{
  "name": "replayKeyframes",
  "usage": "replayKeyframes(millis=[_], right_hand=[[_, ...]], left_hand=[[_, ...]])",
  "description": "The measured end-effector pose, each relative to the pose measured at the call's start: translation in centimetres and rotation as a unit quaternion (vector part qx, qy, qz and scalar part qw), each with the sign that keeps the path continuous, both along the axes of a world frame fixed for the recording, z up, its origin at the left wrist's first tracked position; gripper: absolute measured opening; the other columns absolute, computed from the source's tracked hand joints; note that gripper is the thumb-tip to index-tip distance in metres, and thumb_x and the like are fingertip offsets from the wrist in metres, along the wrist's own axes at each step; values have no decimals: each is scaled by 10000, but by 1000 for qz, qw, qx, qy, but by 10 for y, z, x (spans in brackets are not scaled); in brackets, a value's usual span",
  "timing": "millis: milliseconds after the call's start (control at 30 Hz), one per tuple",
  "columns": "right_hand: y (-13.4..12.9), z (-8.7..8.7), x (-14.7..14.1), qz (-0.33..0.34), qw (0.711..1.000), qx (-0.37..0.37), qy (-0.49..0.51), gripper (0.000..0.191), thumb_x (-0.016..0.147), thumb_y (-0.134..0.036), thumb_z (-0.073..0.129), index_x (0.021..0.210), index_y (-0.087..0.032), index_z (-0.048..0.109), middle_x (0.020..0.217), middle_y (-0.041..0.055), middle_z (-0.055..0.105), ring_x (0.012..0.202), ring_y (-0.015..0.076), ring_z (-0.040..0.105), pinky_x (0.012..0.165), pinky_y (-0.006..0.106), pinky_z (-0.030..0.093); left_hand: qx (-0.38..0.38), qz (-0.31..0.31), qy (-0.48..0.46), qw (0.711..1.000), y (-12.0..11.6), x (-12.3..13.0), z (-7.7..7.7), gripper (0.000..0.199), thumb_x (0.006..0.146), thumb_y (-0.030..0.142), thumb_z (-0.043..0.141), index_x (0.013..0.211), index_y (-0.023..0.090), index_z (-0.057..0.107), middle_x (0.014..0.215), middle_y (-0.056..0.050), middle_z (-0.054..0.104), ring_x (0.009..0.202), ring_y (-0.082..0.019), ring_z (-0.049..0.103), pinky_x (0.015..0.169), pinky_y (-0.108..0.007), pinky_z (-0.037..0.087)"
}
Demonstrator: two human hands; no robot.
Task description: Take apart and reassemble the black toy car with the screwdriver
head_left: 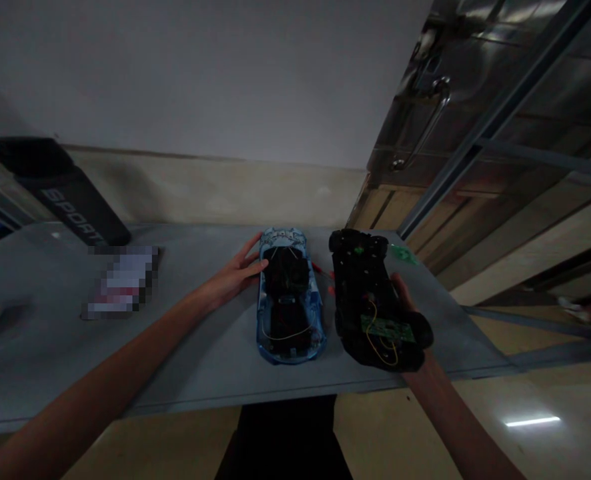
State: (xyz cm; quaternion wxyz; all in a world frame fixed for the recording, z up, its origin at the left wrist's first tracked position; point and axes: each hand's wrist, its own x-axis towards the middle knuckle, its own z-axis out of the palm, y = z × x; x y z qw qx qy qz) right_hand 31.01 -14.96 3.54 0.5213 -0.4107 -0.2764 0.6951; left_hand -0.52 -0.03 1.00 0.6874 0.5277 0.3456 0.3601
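A blue toy car body (316, 313) with dark middle sections lies on the table, a thin pale wire curving across its near end. My left hand (238, 275) grips its left side, thumb on the upper edge and fingers along the far left. Just to the right, my right hand (404, 293) holds a black toy car chassis (363, 280) with wheels at its corners. On the chassis's near end sit a green circuit board (388, 329) and loose yellow wires. Most of my right hand is hidden behind the chassis. Between the two parts shows a thin red item (320, 269), partly covered.
The grey table (185, 373) runs up to a pale wall. At left are a dark box (75, 200) lettered SPORT and a blurred-out flat item (123, 280). A small green piece (404, 254) lies beyond the chassis. Metal frame bars (475, 147) stand at right.
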Motion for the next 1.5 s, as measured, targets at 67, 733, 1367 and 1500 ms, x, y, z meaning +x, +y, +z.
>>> replayKeyframes(millis=[67, 733, 1367, 1500], right_hand=[[-2, -4, -3, -9, 999, 4, 38, 757, 1008, -901, 490, 1316, -322, 868, 1463, 97, 839, 1417, 340, 765, 1174, 546, 600], [29, 51, -20, -4, 962, 66, -264, 746, 1028, -743, 656, 1571, -231, 650, 1262, 130, 853, 1146, 354, 818, 971, 479, 679], [63, 102, -140, 110, 561, 115, -812, 747, 1117, -638, 558, 1633, -99, 527, 1280, 270, 849, 1226, 446, 826, 1013, 504, 600], [67, 94, -143, 100, 526, 119, -836, 690, 1113, -658, 546, 1524, -113, 648, 1272, 266, 852, 1202, 421, 832, 988, 479, 609]], left_hand=[[-3, -8, -10, 1000, 1, -1, -1, 1033, 1065, 323, 790, 1891, 320, 169, 1751, -57, 631, 1652, -395, 533, 1245, -463, 530], [-39, 0, -38, 999, 10, -2, -8, 1039, 953, 309, 941, 1823, 438, 388, 1707, -69, 674, 1609, -356, 594, 1319, -536, 509], [15, 11, -57, 998, 7, -1, -11, 888, 938, 280, 913, 1737, 419, 551, 1500, -88, 751, 1393, -362, 728, 1105, -439, 609], [12, 10, -61, 998, 10, 0, -15, 907, 941, 266, 893, 1755, 430, 528, 1505, -81, 763, 1381, -358, 741, 1075, -409, 606]])
